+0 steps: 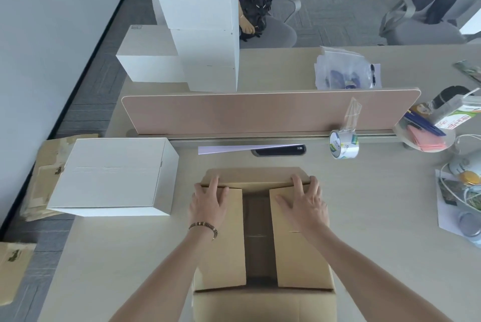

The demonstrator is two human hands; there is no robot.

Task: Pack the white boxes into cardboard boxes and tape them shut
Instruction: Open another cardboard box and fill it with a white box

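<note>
Cardboard box: brown, standing on the tabletop nearest the viewer, centre of view. Two side flaps folded inward and lying flat, a dark gap between them showing the interior; far flap tilted partly over them; near flap hanging toward the viewer.

Left hand: laid flat on the left side flap, fingers straight and spread, tips reaching the far flap's edge. Beaded bracelet at the wrist.

Right hand: laid flat on the right side flap, fingers straight and spread, tips on the far flap's edge. Neither hand grips anything.

White box: closed, on the tabletop left of the cardboard box, apart from it.

Stack of white boxes: beyond the divider panel, far left, with a lower white box beside it.

Tape roll: clear, standing on edge at the foot of the divider, right of centre, a loose strip stuck up onto the panel.

Flattened cardboard: on the floor, left of the tabletop.

Small round tray: far right, holding pens and pink paper.
</note>
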